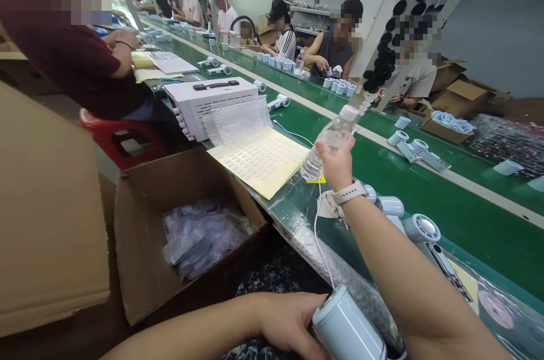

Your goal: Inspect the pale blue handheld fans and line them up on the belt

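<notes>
My right hand point(338, 161), with a pale watch on its wrist, is wrapped round a clear plastic bottle point(331, 139) with a white cap. The bottle leans over the bench edge of the green line, beside a yellow sticker sheet point(263, 161). Low in the picture, my left hand point(293, 323) holds a light blue cylindrical device point(351, 326). A thin white cable point(317, 229) runs from near that device up toward the bottle. Part of my left hand's fingers is hidden behind the device.
An open carton point(153, 178) with plastic-wrapped pieces stands at the left of the bench. A white case point(216, 102) lies behind the sticker sheet. Blue fans point(420, 228) sit beside my right forearm. Several people work along the green conveyor point(459, 201); a person in dark red sits left.
</notes>
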Motion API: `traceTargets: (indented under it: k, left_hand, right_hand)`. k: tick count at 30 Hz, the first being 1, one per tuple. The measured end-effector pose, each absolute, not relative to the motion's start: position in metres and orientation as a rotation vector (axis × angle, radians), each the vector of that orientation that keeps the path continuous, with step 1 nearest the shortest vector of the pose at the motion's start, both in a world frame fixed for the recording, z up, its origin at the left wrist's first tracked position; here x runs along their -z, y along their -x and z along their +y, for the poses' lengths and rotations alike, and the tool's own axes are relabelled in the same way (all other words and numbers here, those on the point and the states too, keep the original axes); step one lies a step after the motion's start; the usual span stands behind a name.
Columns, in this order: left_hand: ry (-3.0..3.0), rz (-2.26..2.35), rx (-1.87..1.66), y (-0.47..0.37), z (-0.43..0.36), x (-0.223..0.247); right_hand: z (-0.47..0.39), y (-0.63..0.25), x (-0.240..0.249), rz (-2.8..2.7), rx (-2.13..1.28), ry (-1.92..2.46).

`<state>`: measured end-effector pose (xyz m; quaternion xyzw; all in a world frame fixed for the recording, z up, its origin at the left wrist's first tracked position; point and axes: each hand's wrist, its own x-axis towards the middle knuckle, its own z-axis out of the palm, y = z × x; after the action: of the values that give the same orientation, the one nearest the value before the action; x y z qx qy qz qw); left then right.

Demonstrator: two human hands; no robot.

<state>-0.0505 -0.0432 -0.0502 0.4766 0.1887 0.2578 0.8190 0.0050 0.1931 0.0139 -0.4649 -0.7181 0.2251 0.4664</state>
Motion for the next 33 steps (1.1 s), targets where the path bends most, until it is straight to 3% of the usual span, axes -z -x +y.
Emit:
traceTargets:
  k: [4,11,17,22,30,33]
  left_hand:
    - [-0.688,0.389,-0.684,0.047,-0.046,0.061]
    - [-0.529,0.418,-1.022,0.05,-0.029,0.059]
    - [-0.441,0.632,-0.859,0.041,-0.008,0.047]
    - [-0.407,0.676,-0.834,0.026,-0.006,0.048]
    - [-0.481,0.8,-1.017,0.017,-0.007,0.045]
    - [-0.467,0.829,-1.018,0.018,-0.007,0.043]
  right_hand:
    - [0.2,-0.01,-0.004,-1.921,-0.454,1.168]
    - [0.167,-0.103,-0.004,-2.214,-0.127,1.243]
    - [0.14,-0.124,0.018,-2.377,-0.029,1.174]
    - [0.106,-0.144,-0.01,-2.367,0.019,1.157]
    - [0.055,-0.098,-0.01,-2.17,-0.538,0.957]
    - [0.054,-0.094,-0.001,-2.049,-0.572,0.97]
